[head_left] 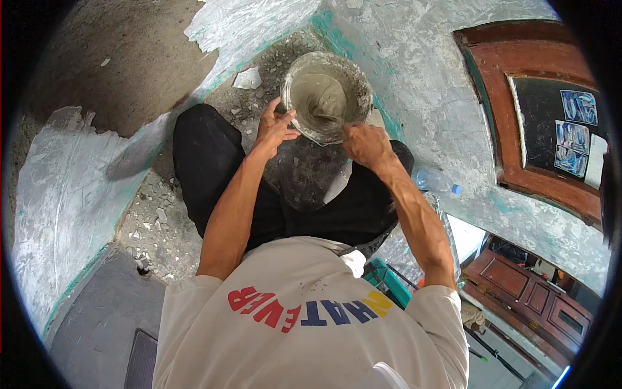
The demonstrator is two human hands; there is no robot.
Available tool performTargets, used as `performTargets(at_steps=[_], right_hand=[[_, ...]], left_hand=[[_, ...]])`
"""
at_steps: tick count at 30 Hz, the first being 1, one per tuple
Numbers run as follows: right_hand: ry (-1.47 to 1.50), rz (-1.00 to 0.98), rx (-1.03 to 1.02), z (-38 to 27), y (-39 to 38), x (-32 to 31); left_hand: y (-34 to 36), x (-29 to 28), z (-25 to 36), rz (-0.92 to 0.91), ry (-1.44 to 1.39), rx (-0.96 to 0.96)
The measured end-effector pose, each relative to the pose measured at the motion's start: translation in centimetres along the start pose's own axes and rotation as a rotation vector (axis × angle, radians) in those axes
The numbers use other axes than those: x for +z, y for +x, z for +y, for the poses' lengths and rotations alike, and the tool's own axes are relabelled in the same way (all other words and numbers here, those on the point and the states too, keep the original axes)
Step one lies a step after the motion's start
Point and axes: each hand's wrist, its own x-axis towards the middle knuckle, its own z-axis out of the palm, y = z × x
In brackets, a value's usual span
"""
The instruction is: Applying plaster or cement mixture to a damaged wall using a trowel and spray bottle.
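Observation:
A round, mortar-crusted bucket (289, 81) stands in front of me between my knees, tilted so that its inside shows. Wet grey mortar (315, 91) lies in it, heaped and swirled in the middle. My left hand (275, 128) grips the near left side of the bucket, thumb at the rim. At the near right rim, my right hand (368, 144) is closed round the handle of a trowel-like tool (334, 119). Only a short thin shank shows; its working end is sunk in the mortar, and most of the handle is hidden by my fingers.
Rubble and plaster chips (155, 220) cover the floor, with a larger flake (247, 78) beside the bucket. Patchy grey walls (427, 78) close in on both sides. A plastic bottle (435, 181) lies near my right knee. A wooden frame (483, 48) is at the right.

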Motion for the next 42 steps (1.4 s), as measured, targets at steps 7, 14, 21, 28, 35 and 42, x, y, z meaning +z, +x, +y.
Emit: performTargets(at_steps=[7, 14, 21, 28, 35, 42], right_hand=[[0.008, -0.037, 0.06, -2.0, -2.5, -4.7], [-0.079, -0.054, 0.095, 1.3, 2.8, 1.8], [-0.053, 0.073, 0.177, 2.1, 5.5, 1.5], [0.016, 0.208, 0.21, -0.7, 7.5, 2.0], [0.105, -0.027, 0.104, -2.7, 2.9, 0.7], [0.098, -0.081, 0.124, -1.5, -0.6, -3.1]], left_hand=[[0.0, -0.2, -0.2, -0.009, -0.02, 0.008], [-0.3, -0.1, -0.3, -0.004, 0.006, 0.015], [-0.6, 0.1, 0.4, -0.002, 0.018, -0.012], [0.0, 0.1, -0.1, -0.026, 0.015, 0.007], [0.0, 0.0, -0.1, -0.01, 0.001, 0.0], [0.0, -0.1, -0.1, 0.0, 0.017, 0.003]])
